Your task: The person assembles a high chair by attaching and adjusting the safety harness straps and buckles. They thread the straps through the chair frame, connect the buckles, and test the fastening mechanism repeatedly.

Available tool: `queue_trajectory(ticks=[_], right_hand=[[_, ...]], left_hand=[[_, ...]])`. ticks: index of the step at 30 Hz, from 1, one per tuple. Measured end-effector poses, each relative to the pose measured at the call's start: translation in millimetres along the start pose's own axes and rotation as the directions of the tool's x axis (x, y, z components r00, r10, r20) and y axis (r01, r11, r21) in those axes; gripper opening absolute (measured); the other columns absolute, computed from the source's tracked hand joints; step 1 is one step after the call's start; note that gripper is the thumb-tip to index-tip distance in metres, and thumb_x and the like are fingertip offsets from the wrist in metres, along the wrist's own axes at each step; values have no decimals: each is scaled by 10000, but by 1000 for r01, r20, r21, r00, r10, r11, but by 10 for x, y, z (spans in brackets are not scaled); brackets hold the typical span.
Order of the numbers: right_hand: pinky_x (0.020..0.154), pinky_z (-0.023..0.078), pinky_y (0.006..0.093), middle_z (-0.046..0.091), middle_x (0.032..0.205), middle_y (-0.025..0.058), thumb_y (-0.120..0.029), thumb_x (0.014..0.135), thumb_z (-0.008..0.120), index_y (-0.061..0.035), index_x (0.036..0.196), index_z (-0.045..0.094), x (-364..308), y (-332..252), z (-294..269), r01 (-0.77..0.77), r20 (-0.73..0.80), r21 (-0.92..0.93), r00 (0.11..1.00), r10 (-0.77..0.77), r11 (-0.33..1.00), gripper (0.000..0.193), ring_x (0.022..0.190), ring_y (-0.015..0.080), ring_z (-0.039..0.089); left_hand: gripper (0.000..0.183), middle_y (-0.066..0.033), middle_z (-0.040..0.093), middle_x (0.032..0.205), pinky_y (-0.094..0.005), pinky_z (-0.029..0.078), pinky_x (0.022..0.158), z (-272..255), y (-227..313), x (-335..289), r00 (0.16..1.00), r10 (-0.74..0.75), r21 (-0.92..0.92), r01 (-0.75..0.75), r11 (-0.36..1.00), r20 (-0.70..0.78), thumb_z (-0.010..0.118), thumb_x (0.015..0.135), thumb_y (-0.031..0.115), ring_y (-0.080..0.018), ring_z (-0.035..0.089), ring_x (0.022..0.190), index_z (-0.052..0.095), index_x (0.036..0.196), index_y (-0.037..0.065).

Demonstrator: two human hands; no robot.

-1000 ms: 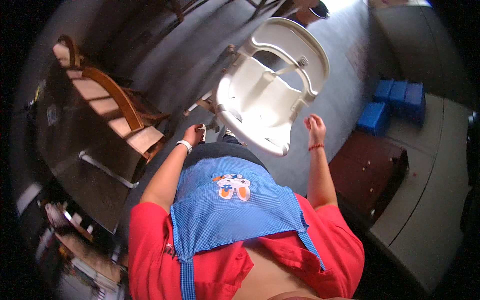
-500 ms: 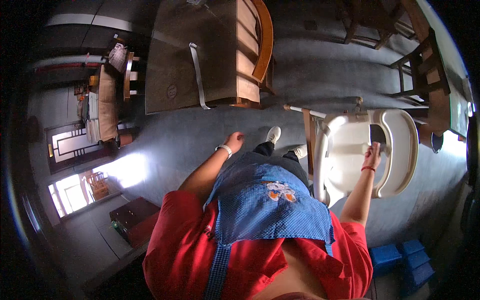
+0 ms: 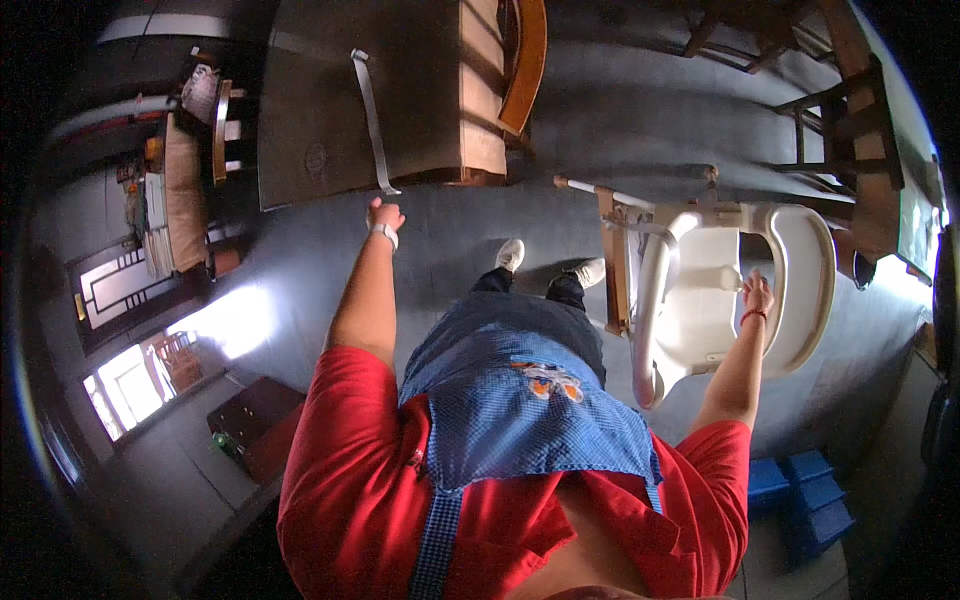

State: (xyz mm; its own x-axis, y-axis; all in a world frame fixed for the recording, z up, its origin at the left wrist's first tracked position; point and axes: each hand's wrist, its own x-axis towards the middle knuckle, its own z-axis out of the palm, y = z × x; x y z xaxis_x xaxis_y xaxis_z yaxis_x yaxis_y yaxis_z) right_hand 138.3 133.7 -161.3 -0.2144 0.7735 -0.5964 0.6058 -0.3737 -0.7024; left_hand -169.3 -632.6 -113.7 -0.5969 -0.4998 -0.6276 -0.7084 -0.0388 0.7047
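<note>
My left hand (image 3: 386, 213), a pale watch on its wrist, is stretched out at the near edge of the dark table (image 3: 290, 150). Its fingers are loosely bent, with nothing seen in them. Just beyond the fingertips lies the lower end of a grey strap (image 3: 372, 110), which runs along the tabletop. On the right, a cream high chair (image 3: 655, 320) stands beside me. My right hand (image 3: 758, 295) is over the gap between its seat and tray (image 3: 815, 300), close to a pale knob (image 3: 728, 279). The fingers look closed; what is in them, if anything, is too small to tell.
A wooden chair (image 3: 528, 70) is against the far table's right side. More dark wooden chairs (image 3: 850, 130) stand at the far right. Blue plastic stools (image 3: 815, 495) are at the lower right. Left, a dark red chest (image 3: 265, 420) stands near a bright doorway (image 3: 130, 395).
My left hand has reached forward and left to the table edge by the strap. My right hand has shifted slightly right over the high chair. My view has turned a little.
</note>
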Motion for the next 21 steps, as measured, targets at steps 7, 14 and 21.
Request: queue_trajectory(ticks=[7, 14, 21], right_hand=[[539, 493, 237, 602, 882, 73, -213, 849, 626, -51, 1224, 483, -13, 27, 167, 5, -32, -152, 999, -10, 988, 433, 672, 162, 587], [791, 474, 302, 587, 1123, 52, -216, 883, 577, -72, 1181, 527, -971, -458, 92, 277, 114, -61, 956, -269, 959, 335, 973, 196, 590], [776, 466, 293, 609, 1072, 83, -227, 917, 422, -52, 1160, 539, -3231, -1285, 1692, 684, 304, 180, 645, -701, 707, 321, 875, 180, 594]], left_hand=[[459, -46, 498, 972, -463, 455, 876, -108, 224, -13, 995, -49, -144, 62, 988, 90, 560, 778, 2, -200, 499, 836, 430, 1187, 166], [212, -11, 587, 973, -354, 493, 751, -199, 161, 155, 950, -67, -45, 85, 995, 305, 683, 800, 247, -182, 547, 922, 573, 918, 109], [207, -39, 633, 751, -214, 456, 537, -721, 528, -123, 677, 235, -46, -285, 957, 697, 538, 905, 247, -97, 606, 641, 564, 879, 44]])
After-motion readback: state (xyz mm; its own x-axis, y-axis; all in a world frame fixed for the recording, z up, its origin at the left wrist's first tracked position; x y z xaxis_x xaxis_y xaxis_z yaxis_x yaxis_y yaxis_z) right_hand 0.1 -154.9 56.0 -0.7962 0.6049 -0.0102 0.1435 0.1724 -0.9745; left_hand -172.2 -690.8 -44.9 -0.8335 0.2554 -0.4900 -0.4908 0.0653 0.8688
